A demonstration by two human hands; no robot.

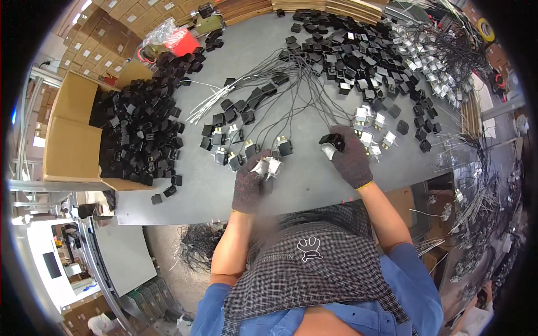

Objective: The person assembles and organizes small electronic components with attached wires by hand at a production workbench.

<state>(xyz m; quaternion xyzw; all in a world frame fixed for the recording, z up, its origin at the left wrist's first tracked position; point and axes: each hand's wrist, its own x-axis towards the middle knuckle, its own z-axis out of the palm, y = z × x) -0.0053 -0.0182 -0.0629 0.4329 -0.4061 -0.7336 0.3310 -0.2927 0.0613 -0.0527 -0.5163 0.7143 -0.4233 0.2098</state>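
My left hand (247, 190), in a dark knitted glove, pinches a small whitish plug piece (273, 166) over the grey table (314, 185). My right hand (354, 162), gloved the same way, is closed on a black plug housing (332, 138). Silvery wrapping shows at both thumbs. The two held pieces are apart. Just beyond my left hand lie several black plugs with metal pins (284, 146), their thin dark cables running to the far side. Right beside my right hand sits a cluster of whitish plug pieces with brass pins (367, 139).
Black housings (143, 131) heap out of a cardboard box (75, 143) at the left. More black housings (358, 59) spread across the back right, beside a pile of whitish pieces (431, 61). A bundle of stripped cable ends (210, 105) lies mid-table. A red container (182, 42) stands far left.
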